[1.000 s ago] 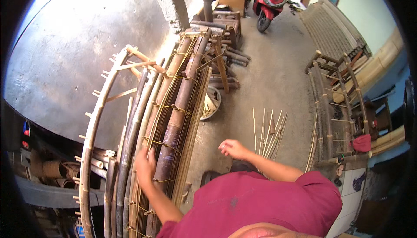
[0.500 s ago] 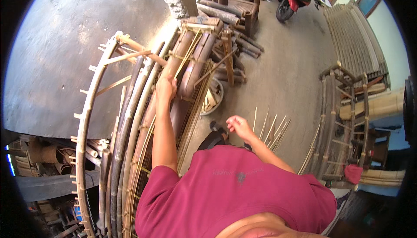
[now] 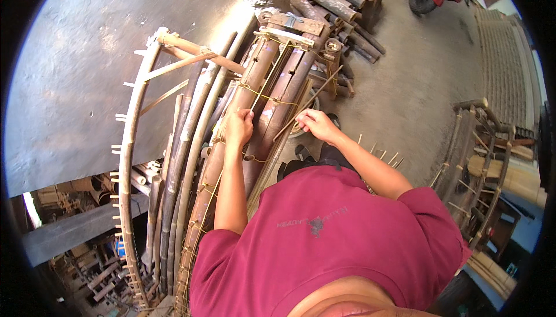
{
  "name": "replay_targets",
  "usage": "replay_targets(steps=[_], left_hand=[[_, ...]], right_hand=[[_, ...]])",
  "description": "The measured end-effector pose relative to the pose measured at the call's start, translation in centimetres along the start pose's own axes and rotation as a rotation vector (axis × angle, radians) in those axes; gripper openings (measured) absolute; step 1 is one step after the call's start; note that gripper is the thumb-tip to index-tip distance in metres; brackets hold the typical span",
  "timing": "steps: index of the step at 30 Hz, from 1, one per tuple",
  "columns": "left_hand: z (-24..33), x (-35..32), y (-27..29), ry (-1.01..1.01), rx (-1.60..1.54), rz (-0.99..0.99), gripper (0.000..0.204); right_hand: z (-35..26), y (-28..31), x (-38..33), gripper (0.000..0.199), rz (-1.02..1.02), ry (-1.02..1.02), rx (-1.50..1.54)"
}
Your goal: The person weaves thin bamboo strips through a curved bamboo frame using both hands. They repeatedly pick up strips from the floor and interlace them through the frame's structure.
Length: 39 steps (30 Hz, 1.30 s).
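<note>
Thin pale bamboo strip pinched by left hand atop brown curved bamboo-pole frame. Slender brown stick, at 1 o'clock, clenched in right hand.

Ahead of the left hand's fingers the bamboo poles lie packed side by side, crossed by binding wire, leaving seemingly no gap. Right of the right hand's fingers, bare concrete floor lies open; a thin stick slants between both hands.
</note>
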<state>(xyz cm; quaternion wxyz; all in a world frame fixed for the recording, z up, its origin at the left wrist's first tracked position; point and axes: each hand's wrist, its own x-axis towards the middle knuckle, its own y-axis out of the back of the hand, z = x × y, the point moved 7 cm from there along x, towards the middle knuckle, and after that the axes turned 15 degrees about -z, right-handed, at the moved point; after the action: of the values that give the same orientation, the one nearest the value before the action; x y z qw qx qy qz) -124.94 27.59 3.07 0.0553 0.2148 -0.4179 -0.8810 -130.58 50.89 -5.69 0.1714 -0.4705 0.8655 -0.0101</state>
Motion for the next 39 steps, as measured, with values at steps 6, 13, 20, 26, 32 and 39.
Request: replay_targets(steps=[6, 13, 20, 26, 32, 39], left_hand=[[0.5, 2.7, -2.6, 0.017, -0.003, 0.066, 0.028], [2.0, 3.6, -4.3, -0.010, 0.202, 0.374, 0.026], [3.3, 4.1, -2.1, -0.028, -0.103, 0.158, 0.025], [1.4, 3.6, -2.4, 0.005, -0.229, 0.183, 0.026], [2.4, 5.9, 0.3, 0.033, -0.361, 0.210, 0.028], [-10.6, 16.2, 2.4, 0.312, 0.041, 0.277, 0.033]], right_hand=[[-0.6, -1.8, 4.5, 0.024, -0.049, -0.325, 0.879], [-15.4, -8.8, 9.1, 0.024, -0.035, 0.299, -0.259], [-13.5, -6.7, 24.8, 0.055, -0.379, 0.212, -1.370], [-16.9, -9.1, 10.1, 0.028, -1.078, 0.939, -0.817], [-6.7, -3.9, 6.1, 0.045, -0.836, 0.222, -0.762], [-8.6, -1.3, 4.0, 0.030, -0.857, 0.301, -0.665]])
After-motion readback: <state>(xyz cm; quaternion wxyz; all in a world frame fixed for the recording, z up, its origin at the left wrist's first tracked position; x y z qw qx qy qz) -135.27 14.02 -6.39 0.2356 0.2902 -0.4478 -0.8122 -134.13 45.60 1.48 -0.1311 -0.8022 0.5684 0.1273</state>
